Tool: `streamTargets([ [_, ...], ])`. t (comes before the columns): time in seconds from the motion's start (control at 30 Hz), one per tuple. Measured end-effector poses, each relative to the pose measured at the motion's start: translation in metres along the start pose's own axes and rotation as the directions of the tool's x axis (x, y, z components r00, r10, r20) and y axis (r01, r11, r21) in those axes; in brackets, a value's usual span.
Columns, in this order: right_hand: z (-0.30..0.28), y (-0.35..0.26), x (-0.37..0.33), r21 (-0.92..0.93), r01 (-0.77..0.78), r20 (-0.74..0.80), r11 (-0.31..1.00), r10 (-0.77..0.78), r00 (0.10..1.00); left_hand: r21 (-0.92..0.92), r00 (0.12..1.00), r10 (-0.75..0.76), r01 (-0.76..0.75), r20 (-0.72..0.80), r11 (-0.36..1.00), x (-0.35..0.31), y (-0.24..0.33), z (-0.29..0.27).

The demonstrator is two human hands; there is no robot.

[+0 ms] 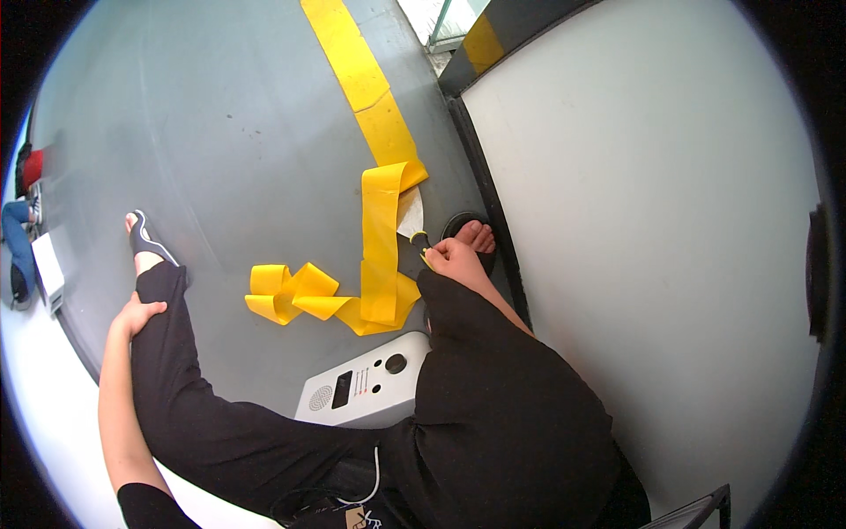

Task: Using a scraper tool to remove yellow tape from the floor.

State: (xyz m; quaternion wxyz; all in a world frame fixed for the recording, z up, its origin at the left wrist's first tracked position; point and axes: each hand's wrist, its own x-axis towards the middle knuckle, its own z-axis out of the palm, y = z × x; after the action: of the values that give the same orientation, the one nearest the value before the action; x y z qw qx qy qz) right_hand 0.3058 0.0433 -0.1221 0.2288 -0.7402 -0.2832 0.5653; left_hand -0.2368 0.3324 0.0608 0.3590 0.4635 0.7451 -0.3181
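Right hand (454,259), clenched round a flat metal scraper (411,212), should push low beneath yellow tape (381,238) (left hand (137,315) on black trousers (167,339), grip unclear).

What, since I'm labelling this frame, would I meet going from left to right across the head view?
Another person's blue trouser leg, left hand, loose yellow floor tape, putty knife, right hand, large pale panel.

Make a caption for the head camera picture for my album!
Right grip holding a scraper beside loose yellow tape on the gray floor; left grip on a black trouser leg.
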Motion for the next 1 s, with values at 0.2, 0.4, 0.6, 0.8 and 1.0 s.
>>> streamTargets([
  [0.2,-0.006,-0.005,-0.005,-0.116,-0.029,0.12,0.993,0.043,0.992,0.0,1.0,-0.015,0.015,-0.003,1.0,0.008,-0.011,-0.003],
  [0.4,0.0,-0.013,0.007,-0.055,0.096,-0.053,0.994,-0.099,0.994,-0.002,0.998,-0.052,0.052,-0.018,0.999,0.005,-0.01,-0.005],
  [0.6,-0.006,-0.004,0.003,-0.165,0.062,0.199,0.984,-0.028,0.98,-0.018,1.0,-0.02,0.02,-0.013,1.0,-0.008,0.007,0.0],
  [0.8,-0.003,-0.011,0.005,-0.124,0.04,0.042,0.991,-0.035,0.999,-0.006,0.998,-0.054,0.054,-0.026,0.999,-0.003,-0.001,-0.003],
  [1.0,-0.001,-0.006,0.007,-0.118,0.014,0.158,0.993,0.005,0.987,-0.064,1.0,0.006,-0.006,0.01,0.998,0.0,-0.005,-0.002],
])
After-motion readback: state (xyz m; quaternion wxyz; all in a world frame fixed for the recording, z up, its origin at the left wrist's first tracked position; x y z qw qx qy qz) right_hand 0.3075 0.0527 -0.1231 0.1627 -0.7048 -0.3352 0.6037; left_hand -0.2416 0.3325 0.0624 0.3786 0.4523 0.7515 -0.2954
